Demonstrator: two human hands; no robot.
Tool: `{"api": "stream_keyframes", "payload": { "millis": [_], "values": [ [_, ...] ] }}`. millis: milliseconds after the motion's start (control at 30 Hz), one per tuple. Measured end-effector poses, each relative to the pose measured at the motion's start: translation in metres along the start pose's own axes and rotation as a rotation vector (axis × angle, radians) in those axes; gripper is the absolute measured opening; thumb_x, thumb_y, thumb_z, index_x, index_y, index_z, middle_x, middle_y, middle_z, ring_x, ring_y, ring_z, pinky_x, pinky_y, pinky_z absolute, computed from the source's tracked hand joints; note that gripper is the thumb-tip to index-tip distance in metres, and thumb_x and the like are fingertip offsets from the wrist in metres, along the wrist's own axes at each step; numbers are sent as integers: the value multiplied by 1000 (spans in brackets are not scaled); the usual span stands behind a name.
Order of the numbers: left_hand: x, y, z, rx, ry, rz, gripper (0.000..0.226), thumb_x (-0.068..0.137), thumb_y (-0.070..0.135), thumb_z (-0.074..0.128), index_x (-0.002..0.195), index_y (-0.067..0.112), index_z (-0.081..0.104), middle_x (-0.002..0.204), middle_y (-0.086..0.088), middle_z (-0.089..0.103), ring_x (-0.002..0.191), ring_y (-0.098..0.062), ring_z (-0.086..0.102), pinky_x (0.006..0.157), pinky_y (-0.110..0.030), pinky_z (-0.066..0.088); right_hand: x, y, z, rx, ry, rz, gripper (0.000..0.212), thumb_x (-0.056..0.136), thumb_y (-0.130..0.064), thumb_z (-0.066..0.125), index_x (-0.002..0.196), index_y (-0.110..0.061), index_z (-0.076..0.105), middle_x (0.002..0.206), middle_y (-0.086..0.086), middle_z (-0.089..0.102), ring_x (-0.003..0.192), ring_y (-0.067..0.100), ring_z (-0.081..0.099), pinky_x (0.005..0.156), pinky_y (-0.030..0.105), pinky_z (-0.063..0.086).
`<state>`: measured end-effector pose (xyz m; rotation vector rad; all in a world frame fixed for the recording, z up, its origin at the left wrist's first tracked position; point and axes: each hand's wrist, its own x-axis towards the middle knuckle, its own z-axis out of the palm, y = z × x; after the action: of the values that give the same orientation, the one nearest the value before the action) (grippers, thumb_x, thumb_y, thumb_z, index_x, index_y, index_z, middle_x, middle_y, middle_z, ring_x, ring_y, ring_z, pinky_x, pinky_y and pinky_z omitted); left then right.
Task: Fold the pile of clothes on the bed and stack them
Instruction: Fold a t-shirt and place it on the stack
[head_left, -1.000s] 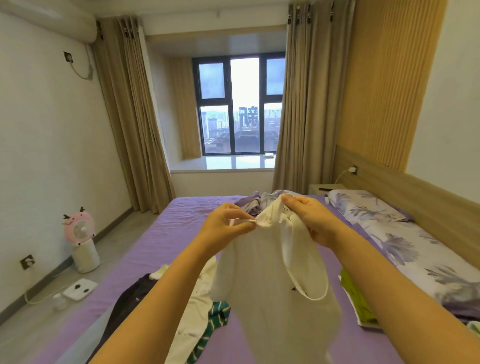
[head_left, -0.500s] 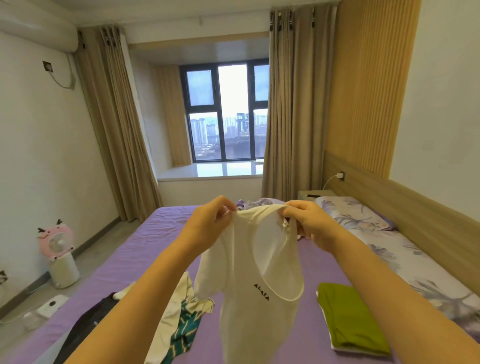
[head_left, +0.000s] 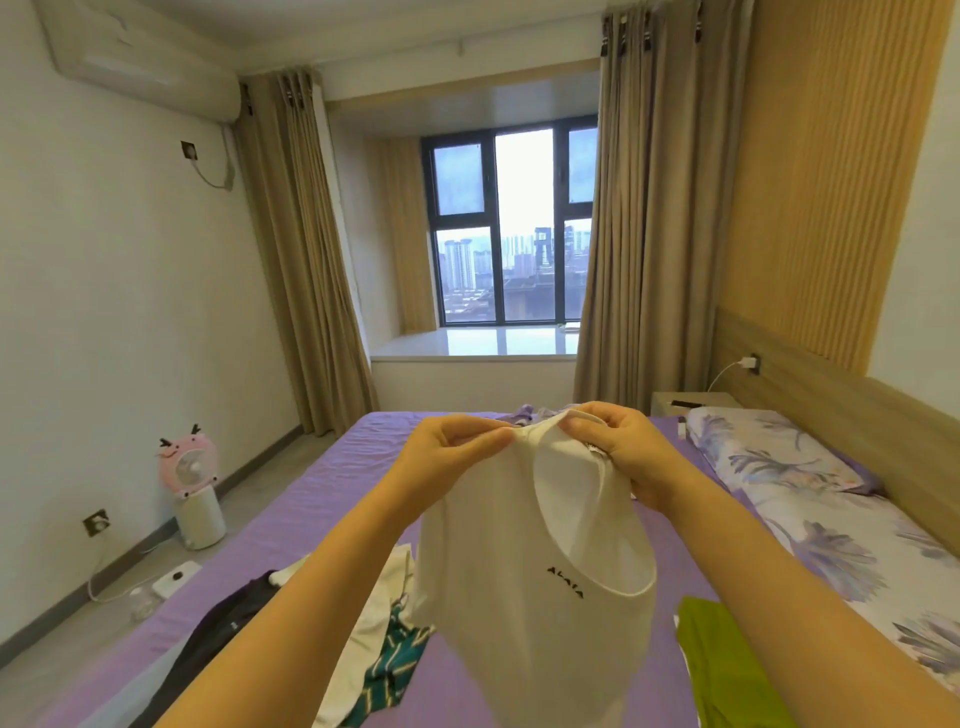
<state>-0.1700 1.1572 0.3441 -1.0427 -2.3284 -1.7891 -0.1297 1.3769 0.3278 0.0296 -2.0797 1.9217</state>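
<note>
My left hand (head_left: 457, 447) pinches the top edge of a white shirt (head_left: 535, 587) between thumb and curled fingers, and my right hand (head_left: 618, 447) pinches the same edge just beside it, so the two grips nearly touch. From the head view, the only one I have, the shirt hangs in the air in front of me, above the purple bed (head_left: 332, 499), with nothing under its lower end.

I judge it light and quite limp: it sags into a loose tube below my fingers and the neck opening gapes toward me. It will not hold a shape alone, so I would take it at the two shoulder seams, hands well apart, to spread it flat.

Its long axis runs up and down, collar end at my hands, hem toward the bottom of the frame and out of sight. The small black lettering faces me.

Unfolded clothes (head_left: 384, 660) lie on the bed to my lower left; a folded green piece (head_left: 727, 665) sits to my lower right.
</note>
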Motion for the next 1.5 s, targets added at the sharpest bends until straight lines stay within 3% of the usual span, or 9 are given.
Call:
{"api": "stream_keyframes", "payload": {
  "millis": [167, 400, 633, 767, 900, 1000, 1133, 1267, 1500],
  "values": [
    [14, 8, -7, -16, 108, 19, 12, 86, 16, 68, 86, 25, 76, 99, 1, 57, 99, -14, 55, 87, -26, 45, 6, 1, -3, -44, -56, -43, 9, 86, -17, 68, 87, -21, 76, 87, -8, 73, 76, 2, 66, 68, 17, 53],
    [29, 2, -24, -152, 372, -70, 14, 94, 21, 59, 94, 15, 72, 83, 2, 66, 76, -10, 58, 72, -26, 50, 4, 18, -9, -419, -118, 7, 26, 86, 3, 52, 72, -14, 66, 70, 0, 59, 69, 11, 55, 62, 23, 49],
    [35, -21, -64, 96, 534, -32, 13, 95, 22, 57, 89, 21, 69, 82, 8, 65, 76, -6, 57, 73, -29, 47, -2, 27, -17, -270, 14, 53, 28, 89, -13, 59, 61, -16, 55, 64, -2, 44, 63, 12, 43, 59, 23, 40],
    [27, -20, -44, 98, 392, -85, 17, 95, 17, 54, 83, 14, 66, 77, 4, 61, 73, -10, 54, 66, -25, 45, 5, 10, 0, -94, 28, 10, 32, 87, -29, 66, 69, -14, 44, 64, -9, 50, 62, 8, 47, 57, 21, 36],
    [15, -10, 16, 102, -58, -74, 18, 87, 33, 67, 72, 24, 70, 64, 18, 63, 63, 4, 57, 58, -10, 44, 11, -1, 39, -100, 32, -10, 37, 81, -43, 69, 67, -14, 51, 65, -3, 52, 63, 13, 51, 60, 25, 43],
    [14, -16, 34, -78, 47, -92, 10, 85, 25, 71, 78, 17, 72, 66, 15, 65, 70, -2, 62, 60, -10, 46, 7, -8, 44, -32, -114, -6, 41, 88, -49, 57, 85, -9, 69, 79, -2, 71, 74, 12, 67, 63, 18, 52],
    [14, -17, 30, -273, 35, -112, 10, 88, 14, 66, 86, 19, 74, 83, 7, 74, 79, -5, 69, 66, -18, 54, 0, -5, 28, 11, -185, -63, 16, 91, -13, 61, 106, -13, 67, 100, 0, 73, 94, 11, 69, 69, 20, 54],
    [15, -18, 34, -351, 101, -215, 12, 89, 17, 65, 97, 10, 70, 94, -18, 70, 81, -26, 67, 76, -41, 55, -9, 6, 31, -207, -102, -61, 25, 82, -12, 71, 102, -22, 60, 90, 3, 69, 87, 15, 66, 72, 27, 56],
    [9, -26, 13, -488, -27, -237, 19, 83, 24, 67, 101, 18, 67, 94, -10, 71, 82, -22, 69, 71, -37, 59, -14, 6, 18, -70, -118, -7, 10, 85, -12, 68, 85, -21, 71, 79, -6, 70, 73, 7, 65, 63, 18, 52]
  ]
}}
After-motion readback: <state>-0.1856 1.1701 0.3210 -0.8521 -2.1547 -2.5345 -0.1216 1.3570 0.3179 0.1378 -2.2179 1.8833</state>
